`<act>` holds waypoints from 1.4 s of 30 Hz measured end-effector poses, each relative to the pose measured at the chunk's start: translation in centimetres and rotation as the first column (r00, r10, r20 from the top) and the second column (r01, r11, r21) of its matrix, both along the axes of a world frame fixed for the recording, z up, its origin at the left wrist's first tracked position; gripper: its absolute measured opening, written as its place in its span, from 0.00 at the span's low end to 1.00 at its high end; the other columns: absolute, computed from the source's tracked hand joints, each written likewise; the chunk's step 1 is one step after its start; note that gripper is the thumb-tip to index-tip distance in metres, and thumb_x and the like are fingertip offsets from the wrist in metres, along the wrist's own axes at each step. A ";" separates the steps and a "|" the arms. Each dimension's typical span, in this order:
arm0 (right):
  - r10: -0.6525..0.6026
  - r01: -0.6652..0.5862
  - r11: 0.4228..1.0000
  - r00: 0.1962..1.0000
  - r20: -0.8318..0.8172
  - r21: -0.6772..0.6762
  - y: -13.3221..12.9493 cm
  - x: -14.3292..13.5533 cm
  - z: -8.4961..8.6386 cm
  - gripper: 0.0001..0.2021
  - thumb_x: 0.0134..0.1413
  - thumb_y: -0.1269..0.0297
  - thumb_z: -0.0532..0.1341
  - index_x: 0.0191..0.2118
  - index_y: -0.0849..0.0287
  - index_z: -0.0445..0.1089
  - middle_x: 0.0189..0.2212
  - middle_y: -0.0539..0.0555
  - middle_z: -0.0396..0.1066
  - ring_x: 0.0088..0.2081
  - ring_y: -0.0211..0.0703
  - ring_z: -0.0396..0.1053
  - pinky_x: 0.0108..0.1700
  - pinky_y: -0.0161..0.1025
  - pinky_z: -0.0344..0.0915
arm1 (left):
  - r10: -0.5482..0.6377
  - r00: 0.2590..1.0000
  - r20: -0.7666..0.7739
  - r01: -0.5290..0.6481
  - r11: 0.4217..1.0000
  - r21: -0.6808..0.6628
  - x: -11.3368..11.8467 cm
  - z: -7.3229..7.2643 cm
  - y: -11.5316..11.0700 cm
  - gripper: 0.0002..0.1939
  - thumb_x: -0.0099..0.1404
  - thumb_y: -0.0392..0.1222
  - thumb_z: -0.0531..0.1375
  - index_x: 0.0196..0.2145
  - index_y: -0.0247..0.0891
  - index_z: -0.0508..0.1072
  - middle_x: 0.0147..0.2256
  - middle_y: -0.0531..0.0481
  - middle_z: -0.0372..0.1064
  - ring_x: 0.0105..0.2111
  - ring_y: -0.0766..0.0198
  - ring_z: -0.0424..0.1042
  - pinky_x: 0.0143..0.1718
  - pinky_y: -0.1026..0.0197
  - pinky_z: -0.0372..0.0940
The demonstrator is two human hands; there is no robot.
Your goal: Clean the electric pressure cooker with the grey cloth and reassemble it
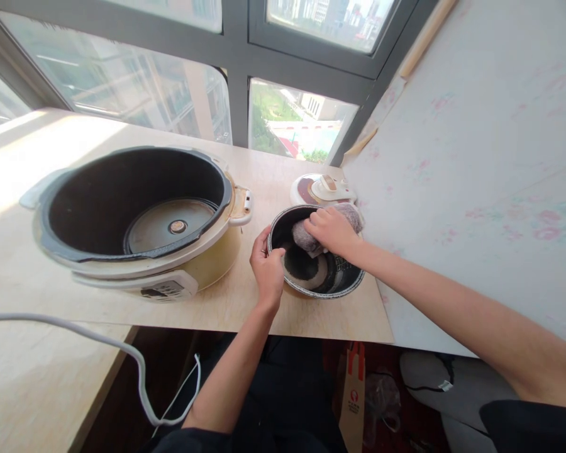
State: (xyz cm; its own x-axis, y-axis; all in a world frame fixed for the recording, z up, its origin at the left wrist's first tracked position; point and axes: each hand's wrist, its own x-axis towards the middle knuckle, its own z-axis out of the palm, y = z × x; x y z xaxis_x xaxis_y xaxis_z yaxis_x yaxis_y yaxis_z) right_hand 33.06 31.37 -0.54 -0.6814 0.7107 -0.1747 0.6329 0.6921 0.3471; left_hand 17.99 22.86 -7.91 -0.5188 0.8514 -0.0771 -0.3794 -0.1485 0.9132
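A dark inner pot (332, 286) stands on the wooden tabletop, its mouth turned up toward me. My left hand (268, 270) grips the pot's left rim, thumb over the edge and fingers round the outside. Bunched in my right hand (332, 231) is a greyish-purple cloth (304, 238), which reaches into the pot near its far inner wall. Whether the cloth touches the wall is hard to see. Left of the pot sits the pressure cooker body (207, 255), open at the top, with a round heating plate (170, 223) inside. Behind the pot lies the cooker lid (323, 189).
Windows (302, 119) rise behind the tabletop (245, 308), and a flowered wall (490, 207) borders it on the right. A white cord (136, 358) curves across the lower left. Below the front edge are a paper bag (353, 402) and a grey cushioned seat (434, 371).
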 end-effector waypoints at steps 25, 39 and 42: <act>-0.883 0.231 0.325 0.422 -0.206 -0.917 -4.5 -4.8 -1.8 0.08 0.53 0.64 0.63 0.28 0.62 0.73 0.27 0.56 0.75 0.29 0.44 0.70 0.32 0.38 0.64 | 0.096 0.988 0.122 -0.086 0.993 -0.086 1.4 0.8 -0.5 0.15 0.61 0.33 0.62 0.47 0.36 0.76 0.49 0.43 0.76 0.51 0.58 0.75 0.58 0.55 0.65; -0.699 -0.169 0.273 -0.712 -0.074 -0.947 0.2 -6.1 -5.2 0.01 0.58 0.67 0.62 0.36 0.57 0.69 0.27 0.46 0.74 0.29 0.38 0.72 0.33 0.33 0.71 | -0.031 0.999 0.040 0.033 0.998 -0.059 -0.3 0.2 -0.7 0.20 0.62 0.36 0.63 0.52 0.36 0.77 0.54 0.40 0.75 0.56 0.54 0.74 0.61 0.52 0.65; -0.640 -0.136 0.297 -0.763 -0.092 -0.945 0.3 -4.8 -5.3 0.02 0.58 0.68 0.62 0.37 0.56 0.69 0.26 0.45 0.73 0.28 0.38 0.72 0.33 0.34 0.71 | -0.052 0.999 0.004 0.052 0.997 -0.049 -0.6 0.3 -0.7 0.26 0.60 0.32 0.63 0.57 0.36 0.75 0.58 0.40 0.72 0.60 0.53 0.71 0.64 0.51 0.63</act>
